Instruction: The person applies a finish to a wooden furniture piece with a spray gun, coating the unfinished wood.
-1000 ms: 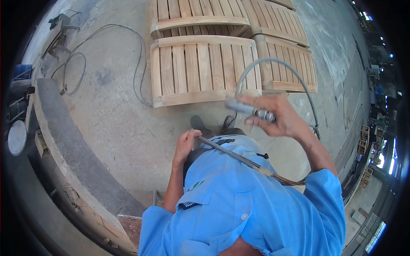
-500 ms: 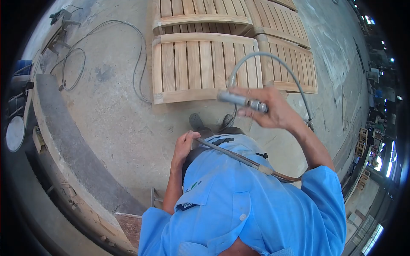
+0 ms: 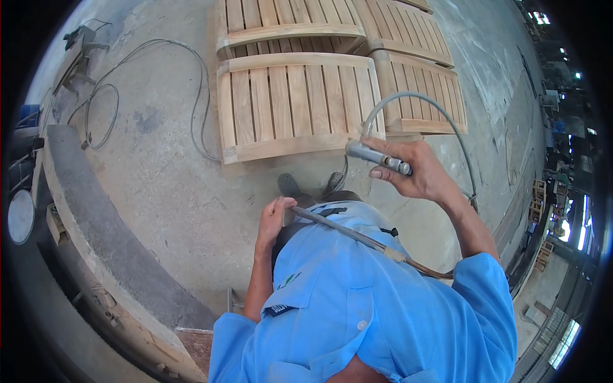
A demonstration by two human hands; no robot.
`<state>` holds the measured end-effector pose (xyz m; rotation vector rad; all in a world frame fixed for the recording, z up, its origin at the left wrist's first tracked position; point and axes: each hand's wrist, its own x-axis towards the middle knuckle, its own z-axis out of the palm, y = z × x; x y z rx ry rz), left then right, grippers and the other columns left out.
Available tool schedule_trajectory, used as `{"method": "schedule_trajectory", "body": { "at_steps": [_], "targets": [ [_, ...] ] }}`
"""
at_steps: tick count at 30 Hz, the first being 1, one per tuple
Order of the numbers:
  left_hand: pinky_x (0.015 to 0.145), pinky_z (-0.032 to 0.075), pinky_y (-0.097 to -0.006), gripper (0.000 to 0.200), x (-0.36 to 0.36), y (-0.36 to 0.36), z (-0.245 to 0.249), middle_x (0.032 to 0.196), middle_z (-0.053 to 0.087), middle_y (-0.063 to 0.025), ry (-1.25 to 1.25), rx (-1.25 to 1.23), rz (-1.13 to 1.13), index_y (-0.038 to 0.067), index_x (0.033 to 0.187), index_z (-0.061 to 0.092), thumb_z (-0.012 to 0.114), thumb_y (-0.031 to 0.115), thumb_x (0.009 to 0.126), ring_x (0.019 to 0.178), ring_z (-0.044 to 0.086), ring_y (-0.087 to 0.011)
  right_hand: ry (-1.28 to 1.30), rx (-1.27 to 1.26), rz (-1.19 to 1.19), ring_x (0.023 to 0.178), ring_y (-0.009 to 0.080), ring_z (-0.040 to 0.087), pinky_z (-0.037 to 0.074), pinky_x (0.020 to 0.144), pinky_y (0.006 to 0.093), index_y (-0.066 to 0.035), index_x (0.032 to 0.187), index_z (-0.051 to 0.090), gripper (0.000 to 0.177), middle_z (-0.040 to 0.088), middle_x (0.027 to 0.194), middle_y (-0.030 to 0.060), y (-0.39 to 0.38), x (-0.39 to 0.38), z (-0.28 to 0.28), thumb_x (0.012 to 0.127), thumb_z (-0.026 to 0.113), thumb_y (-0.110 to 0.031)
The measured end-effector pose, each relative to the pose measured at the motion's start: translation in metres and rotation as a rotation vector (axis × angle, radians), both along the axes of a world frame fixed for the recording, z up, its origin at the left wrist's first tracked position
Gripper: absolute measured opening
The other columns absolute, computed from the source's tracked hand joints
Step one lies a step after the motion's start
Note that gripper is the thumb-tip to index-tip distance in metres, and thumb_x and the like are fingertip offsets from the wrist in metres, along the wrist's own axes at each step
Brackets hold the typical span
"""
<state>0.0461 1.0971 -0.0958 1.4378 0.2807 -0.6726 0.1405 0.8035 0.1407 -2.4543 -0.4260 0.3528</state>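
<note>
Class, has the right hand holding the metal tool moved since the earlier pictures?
Yes. The right hand and its metal tool have shifted slightly rightward against the near slatted panel.

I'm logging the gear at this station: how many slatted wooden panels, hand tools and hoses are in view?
4 slatted wooden panels
1 metal tool, held in the right hand
2 hoses: grey hose on the tool, dark hose in the left hand
Total: 7

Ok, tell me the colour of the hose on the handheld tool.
Pale grey hose, on the tool; head view.
</note>
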Motion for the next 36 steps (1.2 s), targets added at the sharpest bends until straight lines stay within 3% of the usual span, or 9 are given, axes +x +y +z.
{"method": "schedule_trajectory", "body": {
  "at_steps": [6,9,12,16,20,23,24,27,36],
  "targets": [
    [0.095,0.046,-0.0330,0.043,0.007,-0.006,-0.010,0.103,0.070,-0.0169,-0.050,0.002,-0.017,-0.006,0.108,0.065,0.043,0.031,0.104,0.101,0.064,-0.0223,-0.358,0.089,-0.106,0.076,0.0332,0.070,0.054,0.066,0.0379,-0.016,0.127,0.064,0.052,0.072,0.089,0.0154,0.000,0.041,0.004,0.079,0.078,-0.029],
    [0.095,0.045,-0.0321,0.042,0.007,-0.006,-0.010,0.103,0.070,-0.0167,-0.068,0.009,-0.022,-0.006,0.109,0.065,0.044,0.031,0.104,0.101,0.064,-0.0215,-0.353,0.084,-0.118,0.074,0.0322,0.070,0.053,0.065,0.0368,-0.017,0.126,0.065,0.051,0.071,0.081,0.0140,0.009,0.056,0.002,0.079,0.079,-0.029],
    [0.094,0.045,-0.0311,0.041,0.005,-0.002,-0.009,0.103,0.071,-0.0158,-0.059,0.031,-0.034,-0.005,0.110,0.064,0.044,0.030,0.104,0.100,0.064,-0.0200,-0.156,0.064,-0.077,0.087,0.0257,0.071,0.054,0.078,0.0345,-0.013,0.132,0.060,0.053,0.072,0.104,0.0160,0.025,0.066,0.007,0.082,0.077,-0.016],
    [0.093,0.045,-0.0302,0.039,0.000,0.001,-0.012,0.101,0.071,-0.0144,-0.015,0.044,-0.038,-0.005,0.112,0.064,0.044,0.027,0.104,0.099,0.064,-0.0182,-0.196,0.064,-0.007,0.080,0.0267,0.070,0.053,0.074,0.0339,-0.015,0.131,0.061,0.052,0.072,0.091,0.0166,0.045,0.079,0.009,0.081,0.078,-0.020],
    [0.093,0.045,-0.0305,0.040,-0.001,0.002,-0.009,0.102,0.072,-0.0147,0.012,0.054,-0.016,-0.005,0.113,0.064,0.043,0.028,0.104,0.099,0.064,-0.0181,-0.180,0.004,-0.139,0.079,0.0172,0.067,0.052,0.076,0.0318,-0.012,0.128,0.063,0.046,0.073,0.091,0.0117,0.012,0.078,0.003,0.085,0.076,-0.019],
    [0.094,0.044,-0.0310,0.042,0.002,0.000,-0.011,0.102,0.072,-0.0158,0.035,0.006,0.015,-0.005,0.114,0.063,0.042,0.030,0.105,0.099,0.064,-0.0185,-0.276,0.012,-0.327,0.090,0.0234,0.071,0.053,0.083,0.0343,-0.014,0.126,0.065,0.042,0.073,0.101,0.0134,-0.056,0.060,-0.008,0.086,0.075,-0.024],
    [0.100,0.039,-0.0415,0.045,0.002,0.003,-0.020,0.109,0.072,-0.0091,0.048,-0.007,-0.050,0.003,0.119,0.062,0.040,0.039,0.104,0.109,0.060,-0.0195,-0.251,-0.011,-0.407,0.094,0.0198,0.071,0.053,0.086,0.0326,-0.013,0.127,0.065,0.041,0.073,0.105,0.0120,-0.073,0.052,-0.002,0.087,0.074,-0.021],
    [0.100,0.039,-0.0419,0.045,0.010,-0.006,-0.013,0.109,0.071,-0.0095,0.061,-0.026,-0.061,0.003,0.119,0.062,0.040,0.039,0.104,0.110,0.060,-0.0198,-0.134,-0.067,-0.638,0.097,0.0167,0.069,0.052,0.086,0.0307,-0.012,0.126,0.065,0.040,0.073,0.107,0.0111,-0.101,0.032,0.014,0.088,0.072,-0.021],
    [0.095,0.044,-0.0324,0.043,0.012,-0.003,-0.008,0.101,0.071,-0.0160,0.005,0.051,-0.047,-0.006,0.114,0.063,0.043,0.031,0.104,0.099,0.063,-0.0192,-0.122,-0.193,-0.676,0.066,0.0173,0.058,0.048,0.065,0.0335,-0.014,0.111,0.072,0.039,0.065,0.072,0.0070,-0.113,0.078,-0.007,0.087,0.071,-0.044]
  ]
}}
